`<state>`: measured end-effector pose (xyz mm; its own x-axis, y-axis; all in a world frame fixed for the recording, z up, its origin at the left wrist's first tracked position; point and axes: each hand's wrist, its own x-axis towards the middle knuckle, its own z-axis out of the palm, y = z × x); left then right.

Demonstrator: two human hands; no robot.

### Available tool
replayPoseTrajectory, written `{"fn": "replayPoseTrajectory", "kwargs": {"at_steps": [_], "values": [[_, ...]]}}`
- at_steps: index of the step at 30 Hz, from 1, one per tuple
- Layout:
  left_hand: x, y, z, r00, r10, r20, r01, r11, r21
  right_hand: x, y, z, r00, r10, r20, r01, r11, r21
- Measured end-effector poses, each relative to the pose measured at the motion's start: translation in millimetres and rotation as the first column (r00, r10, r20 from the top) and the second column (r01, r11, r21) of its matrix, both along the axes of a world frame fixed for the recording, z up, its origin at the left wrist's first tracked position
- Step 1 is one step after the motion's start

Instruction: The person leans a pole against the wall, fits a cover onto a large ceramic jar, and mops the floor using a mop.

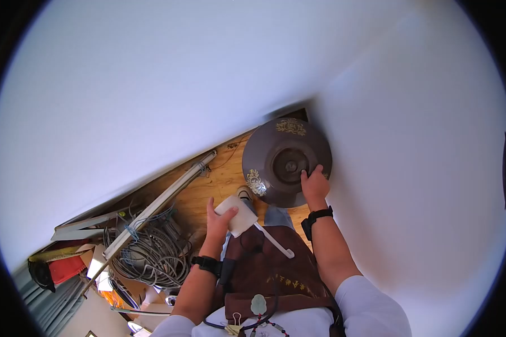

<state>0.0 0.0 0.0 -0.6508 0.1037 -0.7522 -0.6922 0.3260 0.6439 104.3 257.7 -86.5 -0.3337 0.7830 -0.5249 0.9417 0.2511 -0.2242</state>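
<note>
My left hand (218,220) is closed around a white roll (239,215), thumb across its near face. From the roll, a slim white handle (274,241) slants down to the right in front of my apron. My right hand (316,185) grips a large dark round dish-shaped object (272,140) near its right side, with the thumb by the central hollow. Gold emblems decorate its sloping surface, and rings surround a small knob in the middle. Its underside and some of my right fingers are hidden.
White walls (399,129) meet in a corner beyond the round object. Long pale battens (160,202) lie along the left wall beside coiled cables (152,255) and a red item (67,269). My shoe (244,194) stands on the wooden floor (222,177).
</note>
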Motion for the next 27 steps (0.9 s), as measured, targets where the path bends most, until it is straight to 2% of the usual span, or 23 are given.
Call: {"fn": "replayPoseTrajectory", "kwargs": {"at_steps": [2, 3, 6, 8, 10, 13, 14, 15, 16, 17, 18, 20, 24, 26, 27], "values": [[4.4, 4.6, 8.9, 1.000, 0.009, 0.022, -0.010, 1.000, 0.016, -0.3, -4.3, 3.0, 0.997, 0.077, -0.029, -0.075, 0.995, 0.072], [7.7, 22.5, -5.2, 1.000, 0.016, 0.015, -0.017, 0.999, 0.037, 0.7, 14.7, -4.0, 0.996, 0.085, -0.034, -0.082, 0.992, 0.094], [15.1, 17.3, -7.7, 0.999, 0.023, -0.025, -0.022, 0.999, 0.025, 3.6, 10.0, -5.3, 0.995, 0.101, -0.024, -0.100, 0.994, 0.039], [16.7, 19.8, -8.3, 0.998, -0.037, -0.048, 0.037, 0.999, 0.006, 6.2, 8.4, -5.0, 0.990, 0.133, 0.051, -0.138, 0.985, 0.108], [13.1, 34.4, 12.2, 1.000, 0.015, 0.016, -0.016, 0.998, 0.065, 7.8, 8.9, -3.6, 0.981, 0.147, 0.128, -0.163, 0.979, 0.124], [11.5, 23.2, -4.7, 0.988, -0.013, -0.157, 0.016, 1.000, 0.017, 16.8, 5.4, 17.1, 0.974, 0.222, -0.050, -0.211, 0.962, 0.172], [6.6, 29.4, 15.8, 0.988, -0.004, -0.154, 0.005, 1.000, 0.001, 27.8, 3.0, 6.4, 0.936, 0.298, -0.188, -0.255, 0.942, 0.219], [3.5, 26.3, 16.0, 0.981, 0.053, -0.188, -0.057, 0.998, -0.016, 30.1, 0.4, 14.6, 0.916, 0.266, -0.299, -0.285, 0.958, -0.019], [1.0, 24.5, 14.9, 0.977, 0.052, -0.206, -0.059, 0.998, -0.028, 32.7, -0.2, 27.9, 0.903, 0.212, -0.373, -0.318, 0.914, -0.251], [-1.0, 22.3, 16.1, 0.975, 0.043, -0.216, -0.052, 0.998, -0.037, 42.7, -10.5, 26.9, 0.849, 0.092, -0.521, -0.379, 0.792, -0.479], [-4.0, 20.6, 20.1, 0.971, 0.076, -0.227, -0.087, 0.996, -0.036, 47.9, -19.7, 27.5, 0.794, -0.070, -0.604, -0.447, 0.606, -0.658], [-8.9, 12.6, 28.3, 0.969, 0.189, -0.161, -0.191, 0.982, 0.004, 41.9, -47.2, 64.1, 0.892, -0.101, -0.441, -0.402, 0.269, -0.875], [-20.0, -12.1, 51.9, 0.955, 0.248, -0.165, -0.240, 0.968, 0.067, 52.5, -94.6, 61.3, 0.854, 0.076, -0.515, -0.520, 0.171, -0.837], [-27.0, -38.7, 47.8, 0.979, 0.192, -0.062, -0.184, 0.975, 0.121, 49.6, -110.5, 50.6, 0.817, 0.074, -0.572, -0.547, 0.415, -0.727], [-33.6, -56.3, 50.1, 0.973, 0.219, -0.075, -0.208, 0.970, 0.127, 38.6, -114.6, 61.7, 0.806, 0.097, -0.584, -0.568, 0.402, -0.718]]}}
